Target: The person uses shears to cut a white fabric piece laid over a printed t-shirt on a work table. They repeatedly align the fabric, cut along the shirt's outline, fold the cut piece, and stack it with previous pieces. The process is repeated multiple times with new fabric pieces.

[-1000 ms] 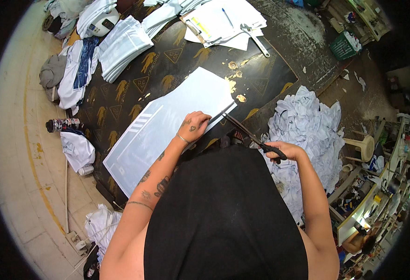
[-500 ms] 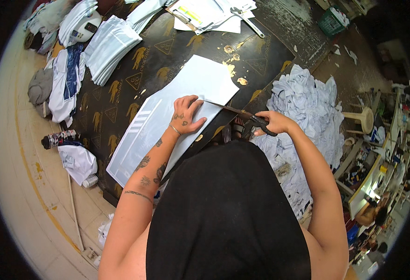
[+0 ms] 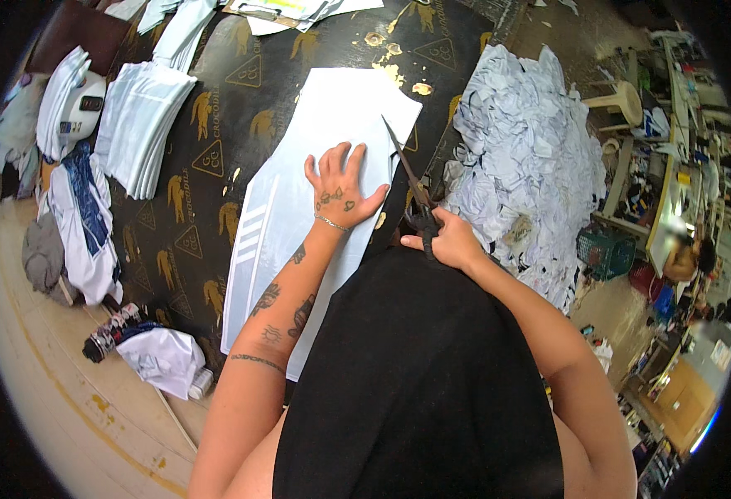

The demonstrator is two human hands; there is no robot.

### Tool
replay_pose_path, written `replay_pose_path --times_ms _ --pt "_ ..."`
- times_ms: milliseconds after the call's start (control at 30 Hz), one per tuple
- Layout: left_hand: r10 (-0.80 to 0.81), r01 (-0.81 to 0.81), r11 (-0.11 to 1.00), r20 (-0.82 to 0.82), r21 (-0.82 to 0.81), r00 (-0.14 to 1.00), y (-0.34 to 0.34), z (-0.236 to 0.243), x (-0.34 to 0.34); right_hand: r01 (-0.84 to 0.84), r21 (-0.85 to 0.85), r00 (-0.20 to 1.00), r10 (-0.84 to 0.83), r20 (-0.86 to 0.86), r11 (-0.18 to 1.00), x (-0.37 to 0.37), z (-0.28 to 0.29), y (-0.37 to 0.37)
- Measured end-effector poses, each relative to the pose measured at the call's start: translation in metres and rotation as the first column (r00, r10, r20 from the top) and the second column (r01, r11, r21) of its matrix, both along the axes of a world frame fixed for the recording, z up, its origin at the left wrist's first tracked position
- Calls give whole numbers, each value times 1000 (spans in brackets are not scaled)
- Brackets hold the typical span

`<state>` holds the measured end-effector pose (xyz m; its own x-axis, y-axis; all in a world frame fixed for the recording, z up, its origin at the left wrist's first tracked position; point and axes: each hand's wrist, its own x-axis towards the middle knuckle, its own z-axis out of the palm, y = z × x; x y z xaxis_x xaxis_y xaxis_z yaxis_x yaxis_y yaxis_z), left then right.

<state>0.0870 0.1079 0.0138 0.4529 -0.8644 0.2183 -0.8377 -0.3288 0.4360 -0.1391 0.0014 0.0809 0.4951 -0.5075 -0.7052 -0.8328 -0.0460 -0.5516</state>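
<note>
Scissors cutting along edge of white fabric panel

Left hand point(image 3: 342, 187) spread flat, fingers splayed, pressing white fabric panel point(image 3: 299, 208) onto the dark printed tabletop point(image 3: 207, 141); grips nothing; right hand point(image 3: 450, 243) curled shut around handles of scissors point(image 3: 411, 187), blades lying along the panel's right edge; step looks like trimming that edge; next stroke likely needs the panel held taut and the palm kept off the blade line; heap of white offcuts point(image 3: 531, 158) just right of the table; stack of folded white pieces point(image 3: 137, 125) far left, well apart; nothing blocks the cut.
</note>
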Motion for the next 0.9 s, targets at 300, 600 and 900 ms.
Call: replay_pose_path --times_ms 300,600,900 --pt "-8 1 997 -88 -80 996 4 1 4 118 -38 991 -120 -58 992 52 12 27" --pt "51 -108 953 -202 -283 978 10 -16 10 261 -51 965 -262 -11 964 107 -36 25" --pt "39 -68 974 -134 -216 990 16 0 8 262 145 949 -282 140 954 129 -28 -20"
